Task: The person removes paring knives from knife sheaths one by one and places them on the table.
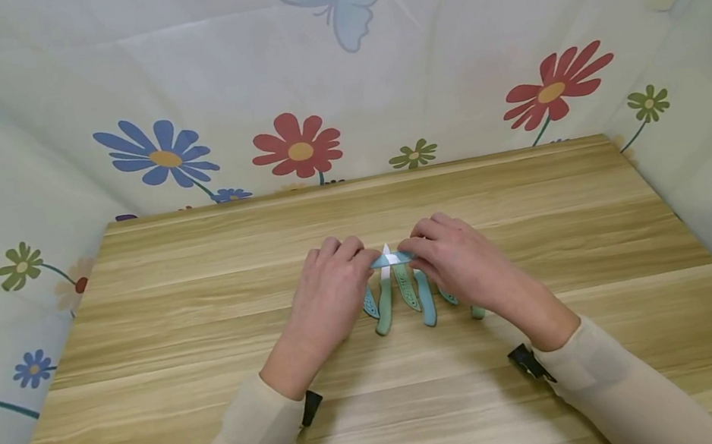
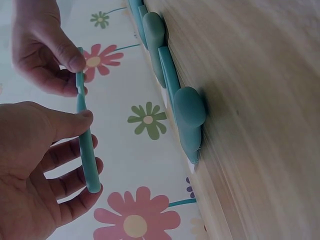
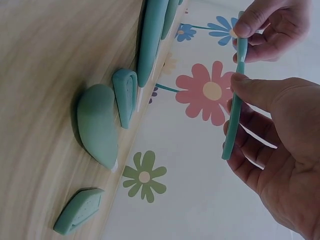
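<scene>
Both hands hold a small light-blue paring knife level above the table. My left hand [image 1: 332, 285] grips its rounded handle [image 2: 88, 157], thumb on one side and fingers behind. The slim blade sheath [image 3: 233, 127] is held the same way by my right hand [image 1: 469, 263]. Handle and sheath lie in one line between the hands, with a short pale stretch of blade between them. Below, a green-handled knife [image 1: 385, 306], a green sheath [image 1: 406, 288] and a blue-handled knife [image 1: 426, 297] lie side by side on the table.
A blue sheath [image 1: 370, 303] lies partly behind the left hand. Another blue sheath [image 1: 449, 297] and a green handle [image 1: 478, 312] show beneath the right hand. The wood-grain table [image 1: 385, 417] ends at a flower-printed curtain [image 1: 444, 71].
</scene>
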{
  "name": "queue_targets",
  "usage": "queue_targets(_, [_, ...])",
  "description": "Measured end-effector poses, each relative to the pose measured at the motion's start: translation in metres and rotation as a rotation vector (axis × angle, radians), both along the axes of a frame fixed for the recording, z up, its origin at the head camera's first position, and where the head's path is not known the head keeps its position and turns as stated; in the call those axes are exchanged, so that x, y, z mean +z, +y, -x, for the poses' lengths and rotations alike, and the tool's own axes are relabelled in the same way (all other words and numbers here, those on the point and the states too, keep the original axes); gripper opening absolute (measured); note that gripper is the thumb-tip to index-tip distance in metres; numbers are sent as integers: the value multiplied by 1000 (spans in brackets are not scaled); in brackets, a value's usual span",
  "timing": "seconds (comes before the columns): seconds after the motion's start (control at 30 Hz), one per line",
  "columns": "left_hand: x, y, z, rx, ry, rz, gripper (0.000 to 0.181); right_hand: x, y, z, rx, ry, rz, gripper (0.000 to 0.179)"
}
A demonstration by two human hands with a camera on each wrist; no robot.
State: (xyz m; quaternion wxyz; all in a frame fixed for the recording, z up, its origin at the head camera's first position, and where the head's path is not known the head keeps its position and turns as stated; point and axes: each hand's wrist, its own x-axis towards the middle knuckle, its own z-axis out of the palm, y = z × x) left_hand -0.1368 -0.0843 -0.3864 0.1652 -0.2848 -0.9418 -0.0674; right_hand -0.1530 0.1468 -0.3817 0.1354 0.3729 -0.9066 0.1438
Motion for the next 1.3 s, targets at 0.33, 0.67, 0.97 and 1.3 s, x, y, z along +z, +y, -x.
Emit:
queue_targets(0.33, [1, -1, 0, 4, 6, 11, 30, 0, 2, 0, -2, -4, 8, 25])
queue_targets(0.67, [1, -2, 1, 10, -1, 13, 28, 1, 2, 1, -5, -5, 6, 24])
queue_targets(0.97, [1, -3, 2, 9, -6, -7, 29, 2, 3, 1, -1, -4, 11, 24])
queue_targets(1.3, [2, -4, 2, 7, -12, -14, 27, 2, 4, 2, -15, -11, 9, 25])
